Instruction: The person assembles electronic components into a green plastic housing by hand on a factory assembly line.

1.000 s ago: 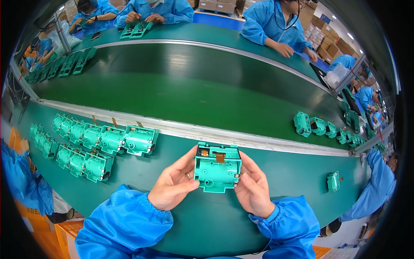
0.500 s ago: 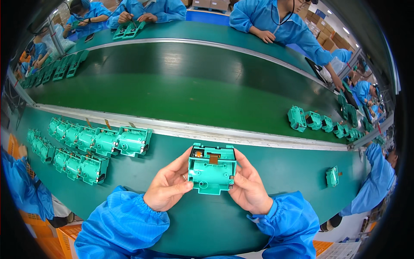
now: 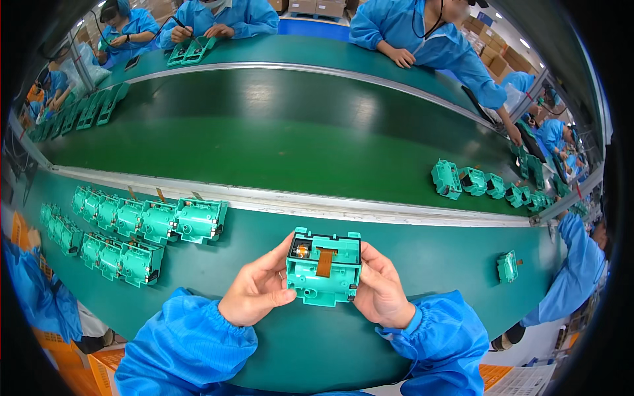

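Observation:
Between my two hands I hold a teal plastic housing (image 3: 323, 284) above the green table. An orange-brown flat ribbon cable (image 3: 325, 262) lies over its top, and a small shiny part shows in the opening beside it. My left hand (image 3: 256, 288) grips the left side, thumb at the lower front corner. Fingers of my right hand (image 3: 382, 290) are wrapped round the right side; some fingertips are hidden behind the housing. To the left stand rows of similar teal housings (image 3: 200, 219), some with ribbon cables sticking up. A single one (image 3: 507, 266) sits at the right.
Beyond a pale metal rail (image 3: 297, 204) runs a green conveyor belt (image 3: 264, 142), with several teal housings (image 3: 446, 179) at its right and flat teal parts (image 3: 111, 103) at its left. Co-workers in blue (image 3: 429, 39) sit opposite. A blue sleeve (image 3: 568, 280) reaches in at right.
The housing has tilted, so more of its top opening and ribbon cable shows, and it sits slightly lower. Both hands keep their grip. Across the belt, the co-worker's arm still reaches right.

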The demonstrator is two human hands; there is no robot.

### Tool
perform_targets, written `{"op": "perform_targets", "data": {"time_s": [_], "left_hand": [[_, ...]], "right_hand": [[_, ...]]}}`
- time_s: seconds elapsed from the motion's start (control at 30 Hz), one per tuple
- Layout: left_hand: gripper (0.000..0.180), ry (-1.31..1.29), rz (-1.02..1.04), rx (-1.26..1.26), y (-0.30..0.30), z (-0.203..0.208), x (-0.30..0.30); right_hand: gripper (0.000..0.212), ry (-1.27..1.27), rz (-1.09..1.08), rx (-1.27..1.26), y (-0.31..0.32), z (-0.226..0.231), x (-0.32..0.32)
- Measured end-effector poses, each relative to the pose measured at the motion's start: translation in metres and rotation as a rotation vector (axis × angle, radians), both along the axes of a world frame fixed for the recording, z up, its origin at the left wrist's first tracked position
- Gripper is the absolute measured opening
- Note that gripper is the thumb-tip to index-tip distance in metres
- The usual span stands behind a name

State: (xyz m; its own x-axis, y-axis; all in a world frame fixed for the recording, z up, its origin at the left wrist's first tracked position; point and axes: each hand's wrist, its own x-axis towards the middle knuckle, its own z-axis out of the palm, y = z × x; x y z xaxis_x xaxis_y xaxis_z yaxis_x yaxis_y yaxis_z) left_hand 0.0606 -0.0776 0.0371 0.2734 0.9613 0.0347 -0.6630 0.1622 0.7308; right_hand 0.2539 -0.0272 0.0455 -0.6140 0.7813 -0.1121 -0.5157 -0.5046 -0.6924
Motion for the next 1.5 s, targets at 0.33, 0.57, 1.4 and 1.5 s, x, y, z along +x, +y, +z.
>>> {"op": "perform_targets", "data": {"time_s": [0.33,0.57,1.4,1.5], "left_hand": [[0.071,0.200,0.027,0.209,-0.001,-0.006,-0.001],[0.096,0.125,0.084,0.037,-0.005,-0.004,0.014],[0.075,1.263,0.433,0.055,-0.057,0.048,-0.031],[0.069,1.865,0.695,0.164,-0.077,0.038,-0.052]], "right_hand": [[0.041,0.019,-0.006,0.056,0.000,-0.010,0.004],[0.031,-0.086,-0.130,0.137,-0.013,-0.005,-0.008],[0.020,-0.383,-0.320,0.830,-0.009,-0.003,0.000],[0.014,-0.409,-0.299,0.791,-0.013,-0.001,-0.002]]}}
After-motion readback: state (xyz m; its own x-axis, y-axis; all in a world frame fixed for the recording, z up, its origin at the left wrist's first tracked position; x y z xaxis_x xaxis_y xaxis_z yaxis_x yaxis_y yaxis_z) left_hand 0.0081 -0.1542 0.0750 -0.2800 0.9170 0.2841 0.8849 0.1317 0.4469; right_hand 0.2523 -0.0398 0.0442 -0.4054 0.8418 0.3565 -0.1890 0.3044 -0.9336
